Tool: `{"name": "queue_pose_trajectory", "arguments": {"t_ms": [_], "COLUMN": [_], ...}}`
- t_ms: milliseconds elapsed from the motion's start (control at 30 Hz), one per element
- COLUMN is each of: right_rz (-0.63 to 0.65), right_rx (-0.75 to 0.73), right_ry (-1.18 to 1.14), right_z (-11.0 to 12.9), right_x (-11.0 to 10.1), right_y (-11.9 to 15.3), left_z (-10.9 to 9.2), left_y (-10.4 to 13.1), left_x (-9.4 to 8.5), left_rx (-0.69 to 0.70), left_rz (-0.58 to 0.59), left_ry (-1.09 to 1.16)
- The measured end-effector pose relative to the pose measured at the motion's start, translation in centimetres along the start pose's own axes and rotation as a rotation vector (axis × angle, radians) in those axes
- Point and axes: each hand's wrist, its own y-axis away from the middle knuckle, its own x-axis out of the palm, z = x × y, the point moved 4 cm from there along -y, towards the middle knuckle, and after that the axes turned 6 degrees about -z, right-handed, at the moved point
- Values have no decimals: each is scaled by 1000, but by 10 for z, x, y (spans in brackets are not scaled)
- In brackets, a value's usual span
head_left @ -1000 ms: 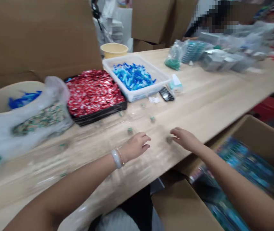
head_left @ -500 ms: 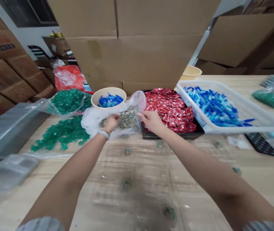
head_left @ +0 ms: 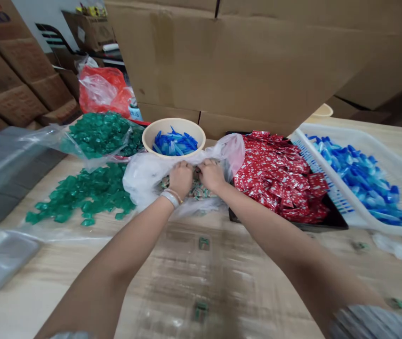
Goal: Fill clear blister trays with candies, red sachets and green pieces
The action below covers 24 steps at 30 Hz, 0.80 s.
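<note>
My left hand (head_left: 181, 179) and my right hand (head_left: 211, 176) are side by side in an opened white plastic bag (head_left: 139, 176). Small green and tan packets (head_left: 201, 190) lie in the bag, under and between my hands. The fingers of both hands are curled down into the packets, and their tips are hidden, so I cannot make out what they hold. A bracelet and a pale band circle my left wrist. Just behind the bag stands a cream bowl (head_left: 148, 136) of blue pieces (head_left: 174, 142). Red printed packets (head_left: 275, 174) fill a black tray (head_left: 338, 221) beside my right hand.
Green pieces (head_left: 84, 193) lie loose at the left, with more in a clear bag behind. A white basket (head_left: 370, 141) with blue pieces stands at the right. Clear trays (head_left: 172, 282) with small green items cover the table's front. A large cardboard box (head_left: 243, 70) rises behind.
My right hand has moved left from the bag's right edge into the packets, closer to my left hand. The view has shifted, with the red packets and basket now farther right.
</note>
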Motion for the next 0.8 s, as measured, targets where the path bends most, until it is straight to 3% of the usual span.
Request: {"name": "queue_pose_trajectory", "arguments": {"t_ms": [167,300,367,433,500,600,700,800], "right_rz": [20,-15,-43,-36,-27,-86,-84,-22], "right_rx": [-8,-2,18,83,189,308,375,477], "right_ry": [-48,-226,-423,-658,-852,-1039,-1201,-1342], "right_z": [-3,-3,-1,-1,-4,-11,-16,-16], "right_x": [3,1,2,6,12,18,20,21], "right_y": [2,2,2,3,4,9,15,20], "left_z": [9,22,27,30,28,19,10,2], "left_y": [-11,-12,-9,-3,6,15,20,21], "left_x": [-2,-6,-6,-3,1,2,3,6], "left_rx": [63,85,-51,-288,-516,-737,-851,-886], "left_rz": [114,123,143,189,221,219,246,267], "left_ry": [47,200,478,854,1203,1590,1751,1762]}}
